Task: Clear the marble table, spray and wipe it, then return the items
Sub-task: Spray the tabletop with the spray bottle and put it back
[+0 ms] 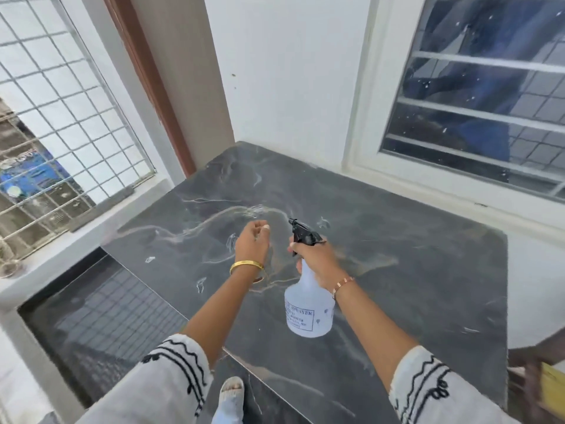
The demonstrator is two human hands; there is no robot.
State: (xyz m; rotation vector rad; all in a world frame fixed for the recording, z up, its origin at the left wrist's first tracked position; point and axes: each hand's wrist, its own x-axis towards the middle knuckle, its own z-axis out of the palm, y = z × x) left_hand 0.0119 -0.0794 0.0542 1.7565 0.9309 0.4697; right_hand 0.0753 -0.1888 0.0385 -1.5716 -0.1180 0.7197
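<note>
Sleeves [171,371] frame the bottle [308,310]; the right hand [318,261] grips its neck above the table [412,270]. Probably light and slick, so the neck suits. Left hand [252,244], beside the bottle, curls loosely, empty.

bottle label: white spray bottle [308,307] carries a dark boxed print block on its side; top line ends in "SPRAYER", letters before it too blurred to read
label small print: lines below "SPRAYER" are illegible
blue board: seen through the grille, well left of the bottle, a blue sign [29,175] with pale lettering, unreadable
elsewhere: no other text, numbers or brands legible
</note>
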